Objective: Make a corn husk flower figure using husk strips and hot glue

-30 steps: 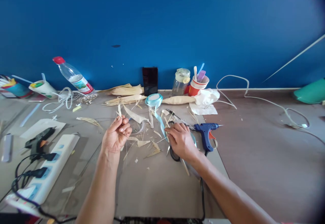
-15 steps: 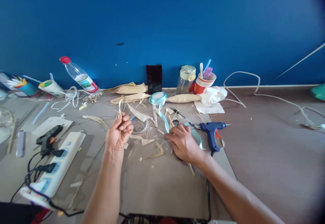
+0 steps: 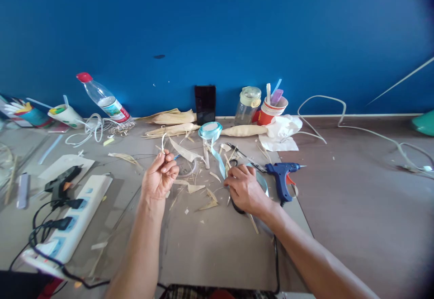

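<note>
My left hand [image 3: 160, 175] is raised over the worktop, thumb and fingertips pinched on a thin pale strip [image 3: 163, 143] that looks like dried corn husk and curls up above them. On the right, my right hand [image 3: 246, 188] is low over the table with curled fingers. Black loops [image 3: 238, 206] that look like scissor handles show around it; what its fingertips hold is hidden. Light blue ribbon [image 3: 218, 159] runs from its roll [image 3: 210, 130] down to beside these fingers. Cut husk scraps [image 3: 208, 201] are scattered between the hands.
A blue glue gun [image 3: 283, 179] lies right of my right hand. At left are a power strip [image 3: 86, 215] with plugs and a black glue gun [image 3: 64, 183]. Along the wall stand a bottle [image 3: 110, 102], a phone [image 3: 205, 104], a jar [image 3: 249, 104] and paper cups [image 3: 271, 111].
My right hand's fingers have drawn in more, and the black loop below them shows more clearly. My left hand still pinches the strip, nearly unmoved. The view has shifted slightly.
</note>
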### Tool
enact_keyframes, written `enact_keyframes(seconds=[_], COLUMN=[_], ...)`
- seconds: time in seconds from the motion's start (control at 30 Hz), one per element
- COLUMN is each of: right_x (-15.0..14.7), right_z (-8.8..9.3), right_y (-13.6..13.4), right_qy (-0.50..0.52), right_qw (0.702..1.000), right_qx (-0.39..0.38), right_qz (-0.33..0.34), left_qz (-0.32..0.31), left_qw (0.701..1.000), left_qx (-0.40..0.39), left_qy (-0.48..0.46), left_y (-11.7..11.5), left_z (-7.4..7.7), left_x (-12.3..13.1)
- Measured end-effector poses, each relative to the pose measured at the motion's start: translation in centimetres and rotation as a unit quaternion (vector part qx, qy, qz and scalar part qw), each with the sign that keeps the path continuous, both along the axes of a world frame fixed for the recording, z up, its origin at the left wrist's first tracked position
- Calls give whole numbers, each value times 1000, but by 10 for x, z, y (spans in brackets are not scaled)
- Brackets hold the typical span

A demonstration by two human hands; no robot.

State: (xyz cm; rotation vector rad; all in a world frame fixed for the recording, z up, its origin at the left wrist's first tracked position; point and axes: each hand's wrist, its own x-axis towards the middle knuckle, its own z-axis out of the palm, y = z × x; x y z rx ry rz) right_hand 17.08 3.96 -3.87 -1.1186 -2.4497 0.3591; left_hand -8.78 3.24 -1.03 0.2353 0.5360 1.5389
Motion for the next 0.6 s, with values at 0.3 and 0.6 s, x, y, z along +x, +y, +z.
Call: enact_keyframes(seconds=[0.3, 0.6], right_x=[-1, 5], right_z=[8, 6], right_y=[-2, 4], right_qy=[8, -39], right_qw=[998, 998], right_qx=[-25, -22], right_qz=[55, 36], left_qz=[-15, -25], left_qw=[1000, 1000], left_qx=[-6, -10], left_qy=[6, 16], left_y=[2, 2], left_z=[-4, -3], left_x=[4, 8])
